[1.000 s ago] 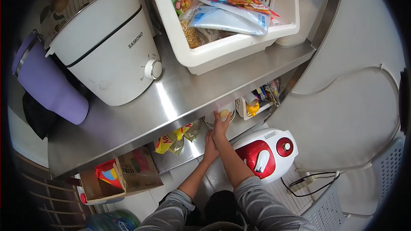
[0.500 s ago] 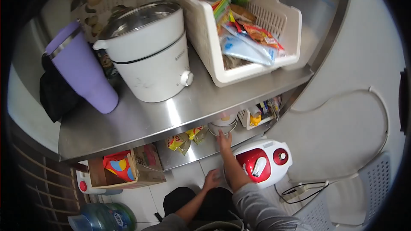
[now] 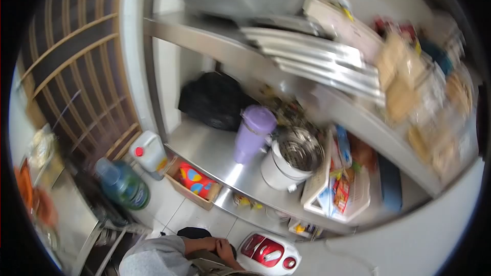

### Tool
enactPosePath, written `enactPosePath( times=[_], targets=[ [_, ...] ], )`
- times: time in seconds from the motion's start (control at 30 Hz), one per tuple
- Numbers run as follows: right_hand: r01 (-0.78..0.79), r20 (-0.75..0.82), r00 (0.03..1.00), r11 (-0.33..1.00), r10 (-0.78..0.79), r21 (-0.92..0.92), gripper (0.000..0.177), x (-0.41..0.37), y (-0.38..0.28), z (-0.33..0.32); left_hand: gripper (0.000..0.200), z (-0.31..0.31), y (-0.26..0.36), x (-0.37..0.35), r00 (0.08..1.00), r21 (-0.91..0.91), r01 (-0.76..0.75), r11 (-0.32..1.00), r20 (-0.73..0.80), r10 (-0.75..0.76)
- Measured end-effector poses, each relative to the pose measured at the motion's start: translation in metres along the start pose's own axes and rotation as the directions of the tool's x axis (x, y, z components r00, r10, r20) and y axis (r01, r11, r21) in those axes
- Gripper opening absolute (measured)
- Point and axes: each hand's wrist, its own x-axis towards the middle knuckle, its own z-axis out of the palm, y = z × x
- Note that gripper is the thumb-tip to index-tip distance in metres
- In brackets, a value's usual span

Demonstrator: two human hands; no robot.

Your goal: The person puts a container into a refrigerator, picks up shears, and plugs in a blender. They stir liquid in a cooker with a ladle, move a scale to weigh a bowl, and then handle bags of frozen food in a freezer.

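Note:
At the bottom, my left hand (image 3: 221, 247) and my right hand (image 3: 229, 258) are close together in front of my body, near my lap. Their fingers are small and blurred, so I cannot make out whether they hold anything. Nearest to them on the floor lies a red-and-white appliance (image 3: 269, 253) with a round red knob. The lower shelf, with yellow packets (image 3: 246, 202) on it, is just beyond my hands.
A steel shelf (image 3: 197, 145) carries a purple tumbler (image 3: 251, 135), a white electric pot (image 3: 281, 168) and a white basket (image 3: 362, 202) of packets. Stacked metal trays (image 3: 317, 59) rest above. A cardboard box (image 3: 190, 194), a white jug (image 3: 150, 151) and a water bottle (image 3: 128, 189) stand left.
My view has swung up and left, bringing in the upper shelf and slatted gate. My right hand has drawn back from the lower shelf towards my body, beside the left.

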Motion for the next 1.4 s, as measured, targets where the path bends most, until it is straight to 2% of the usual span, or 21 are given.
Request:
enactPosePath(
  times=[0.17,0.3,0.33,0.4,0.47,0.5,0.53,0.57,0.67,0.7,0.73,0.8,0.83,0.93,0.97,1.0,1.07,1.17,1.23,1.3,1.4],
  targets=[
    [0.016,0.450,0.893,1.000,-0.011,-0.008,0.029,-0.022,-0.059,-0.072,0.027,-0.029,0.052,-0.096,0.987,-0.116,-0.153,0.981,0.025,0.157],
    [-0.113,0.687,0.710,0.988,0.154,-0.105,0.030,-0.017,-0.097,-0.144,0.023,-0.055,0.057,-0.174,0.853,-0.068,-0.491,0.868,-0.239,0.464],
    [-0.146,0.729,0.655,0.980,0.198,-0.134,0.030,-0.012,-0.103,-0.159,0.023,-0.057,0.054,-0.192,0.851,-0.062,-0.466,0.883,-0.303,0.428],
    [-0.196,0.789,0.548,0.959,0.278,-0.203,0.030,-0.001,-0.110,-0.183,0.022,-0.016,0.030,-0.157,0.967,-0.264,-0.069,0.962,-0.256,-0.001],
    [-0.214,0.830,0.445,0.939,0.338,-0.268,0.031,0.011,-0.116,-0.198,0.027,-0.026,0.054,-0.196,0.913,-0.458,0.281,0.844,-0.143,-0.382],
    [-0.205,0.847,0.396,0.934,0.353,-0.293,0.031,0.015,-0.117,-0.202,0.033,-0.084,0.111,-0.279,0.842,-0.545,0.418,0.727,-0.068,-0.535],
    [-0.196,0.860,0.351,0.927,0.371,-0.320,0.031,0.020,-0.118,-0.206,0.039,-0.079,0.113,-0.298,0.826,-0.587,0.431,0.685,-0.049,-0.562],
    [-0.188,0.870,0.309,0.921,0.385,-0.341,0.031,0.026,-0.120,-0.210,0.033,-0.066,0.123,-0.323,0.715,-0.698,0.401,0.594,-0.167,-0.679],
    [-0.168,0.881,0.196,0.900,0.430,-0.402,0.032,0.041,-0.128,-0.205,0.032,-0.022,0.144,-0.395,0.372,-0.896,0.335,0.290,-0.157,-0.915],
    [-0.163,0.879,0.167,0.892,0.447,-0.422,0.032,0.045,-0.138,-0.206,0.031,-0.010,0.159,-0.422,0.221,-0.965,0.197,0.175,-0.131,-0.967],
    [-0.155,0.875,0.143,0.884,0.462,-0.441,0.032,0.049,-0.143,-0.201,0.029,0.013,0.163,-0.439,-0.020,-0.976,0.045,0.214,-0.215,-0.976],
    [-0.146,0.872,0.111,0.875,0.477,-0.461,0.033,0.056,-0.155,-0.188,0.019,0.016,0.180,-0.491,-0.449,-0.914,-0.316,0.253,-0.091,-0.889],
    [-0.143,0.872,0.102,0.874,0.479,-0.464,0.033,0.061,-0.161,-0.179,0.019,0.005,0.194,-0.530,-0.631,-0.855,-0.346,0.386,-0.093,-0.770],
    [-0.160,0.880,0.108,0.881,0.463,-0.445,0.033,0.081,-0.185,-0.143,0.023,-0.016,0.220,-0.640,-0.900,-0.859,-0.299,0.416,0.110,-0.421],
    [-0.173,0.877,0.134,0.883,0.461,-0.437,0.034,0.089,-0.195,-0.126,0.024,-0.022,0.223,-0.675,-0.902,-0.754,-0.390,0.529,0.198,-0.383],
    [-0.188,0.874,0.165,0.885,0.456,-0.426,0.034,0.093,-0.207,-0.111,0.025,-0.022,0.224,-0.711,-0.932,-0.777,-0.325,0.539,0.166,-0.322],
    [-0.181,0.834,0.306,0.888,0.459,-0.422,0.035,0.089,-0.260,-0.085,0.031,-0.015,0.205,-0.771,-0.907,-0.645,-0.396,0.654,0.163,-0.388],
    [-0.261,0.817,0.424,0.916,0.391,-0.304,0.033,0.064,-0.333,-0.055,0.040,-0.025,0.182,-0.840,-0.871,-0.712,-0.249,0.657,-0.132,-0.473],
    [-0.332,0.845,0.411,0.920,0.341,-0.210,0.034,0.033,-0.356,-0.030,0.046,-0.026,0.170,-0.865,-0.625,-0.739,-0.339,0.581,-0.285,-0.727],
    [-0.357,0.882,0.383,0.925,0.274,-0.132,0.038,-0.009,-0.384,-0.018,0.051,-0.032,0.163,-0.870,-0.355,-0.731,-0.557,0.394,-0.220,-0.909],
    [-0.342,0.892,0.417,0.939,0.176,-0.025,0.037,-0.067,-0.380,-0.005,0.056,-0.018,0.138,-0.876,-0.254,-0.723,-0.547,0.421,-0.337,-0.907]
  ],
)
